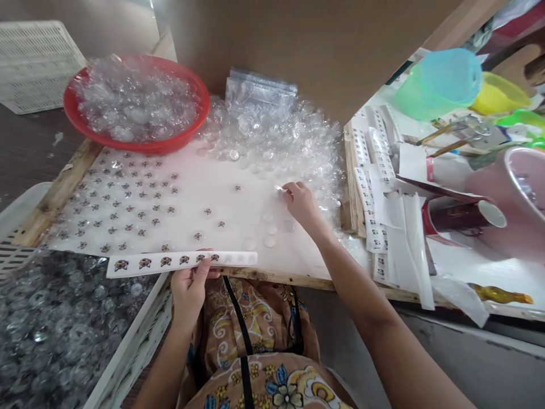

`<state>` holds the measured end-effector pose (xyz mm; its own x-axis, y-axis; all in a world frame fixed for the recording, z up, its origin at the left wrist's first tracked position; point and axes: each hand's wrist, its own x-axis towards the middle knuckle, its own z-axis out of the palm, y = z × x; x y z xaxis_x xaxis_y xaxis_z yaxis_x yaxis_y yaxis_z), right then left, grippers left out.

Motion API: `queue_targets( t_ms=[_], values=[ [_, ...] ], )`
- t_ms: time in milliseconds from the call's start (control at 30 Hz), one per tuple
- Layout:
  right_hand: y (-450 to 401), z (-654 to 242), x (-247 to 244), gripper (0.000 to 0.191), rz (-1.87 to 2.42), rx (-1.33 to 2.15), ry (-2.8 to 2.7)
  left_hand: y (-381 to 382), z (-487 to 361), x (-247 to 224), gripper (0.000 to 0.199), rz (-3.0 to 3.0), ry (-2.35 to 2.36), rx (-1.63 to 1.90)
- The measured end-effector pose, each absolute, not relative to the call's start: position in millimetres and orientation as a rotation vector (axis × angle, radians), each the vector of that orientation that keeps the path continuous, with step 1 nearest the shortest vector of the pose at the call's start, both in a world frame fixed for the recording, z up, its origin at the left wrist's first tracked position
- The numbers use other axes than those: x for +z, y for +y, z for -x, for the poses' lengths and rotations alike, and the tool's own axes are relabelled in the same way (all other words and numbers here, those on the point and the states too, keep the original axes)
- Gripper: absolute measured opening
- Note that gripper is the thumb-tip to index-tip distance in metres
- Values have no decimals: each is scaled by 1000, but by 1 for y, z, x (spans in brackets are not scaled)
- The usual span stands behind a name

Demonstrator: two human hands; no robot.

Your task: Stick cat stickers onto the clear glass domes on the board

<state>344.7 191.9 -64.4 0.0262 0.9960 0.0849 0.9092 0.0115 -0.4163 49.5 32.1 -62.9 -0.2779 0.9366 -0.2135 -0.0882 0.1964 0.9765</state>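
A white strip of animal-face stickers [145,263] lies across the front edge of the white work board [238,227]. My left hand [189,292] grips it with the thumb on top; printed faces run along its left part, and pale spots mark the right end. Over the board's right half, my right hand [300,204] pinches a small clear piece [279,188], too small to make out fully. Close by are several clear round plastic pieces [269,241]. Small animal-face stickers [128,228] on clear rounds sit in rows at the left, with a few nearer the middle.
A red basin [140,149] heaped with clear plastic pieces stands back left. More clear pieces [272,136] pile up at the back. Below left is a crate of clear rounds [51,329]. On the right are sticker strips [370,210], a dark red cup [464,218] and a pink bucket [498,182].
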Motion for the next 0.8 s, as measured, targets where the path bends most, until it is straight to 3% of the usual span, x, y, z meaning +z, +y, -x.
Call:
queue_targets(
  t_ms=[167,367,467,800],
  values=[
    [182,-344,-58,16,1929,493,-1883,30,-48,-67,36,-883,1493,1277],
    [183,-332,-60,32,1783,385,-1977,30,-47,-70,37,-909,1500,1270],
    [186,-331,-66,28,1849,331,-1987,31,-48,-69,38,-891,1490,1277],
    [173,-341,-59,23,1809,674,-1744,33,-49,-66,38,-901,1464,1308]
  ],
)
